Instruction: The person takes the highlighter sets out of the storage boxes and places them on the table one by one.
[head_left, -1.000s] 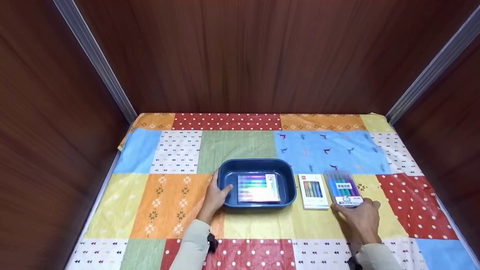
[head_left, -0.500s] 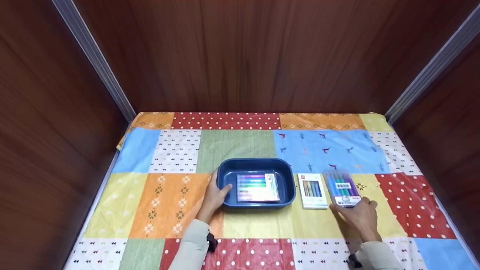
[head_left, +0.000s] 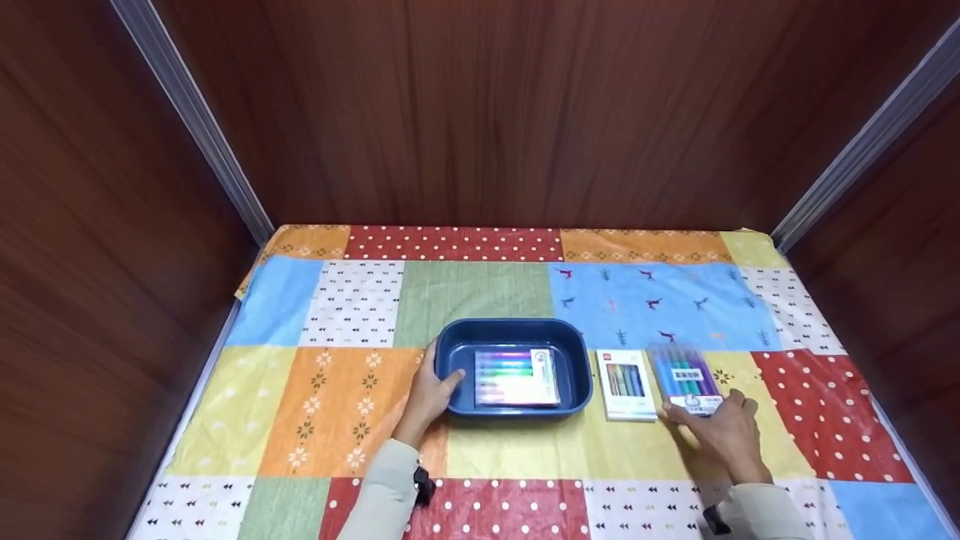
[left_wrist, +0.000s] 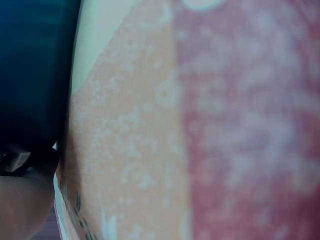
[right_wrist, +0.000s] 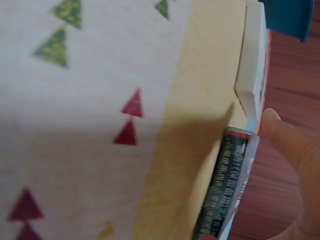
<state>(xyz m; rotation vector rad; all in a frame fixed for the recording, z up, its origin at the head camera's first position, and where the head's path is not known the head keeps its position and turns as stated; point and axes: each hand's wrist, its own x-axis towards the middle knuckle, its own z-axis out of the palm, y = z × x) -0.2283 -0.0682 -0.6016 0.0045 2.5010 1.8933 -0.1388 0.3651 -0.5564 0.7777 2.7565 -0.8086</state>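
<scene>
My left hand point(head_left: 433, 390) grips the left wall of a dark blue plastic basin point(head_left: 585, 375), its thumb over the rim on the inside. In the basin lies a clear pack of rainbow-coloured pens point(head_left: 506, 379). At the right, my right hand point(head_left: 724, 435) holds the near end of a clear pack of marker pens point(head_left: 686, 375), thumb at the left corner and fingers along the right side. The right wrist view shows that pack's printed end point(right_wrist: 222, 185), low on the cloth. Between basin and markers lies a white box point(head_left: 627, 386) with a window showing coloured pens.
A patchwork-patterned cloth point(head_left: 360, 405) covers the table. Dark wood-grain panels point(head_left: 487, 112) rise at the back and on both sides, with metal strips point(head_left: 195, 112) at the corners.
My right wrist has shifted slightly rightward, and a little more of the marker pack's near label shows. The left hand, the basin and the packs stay where they were.
</scene>
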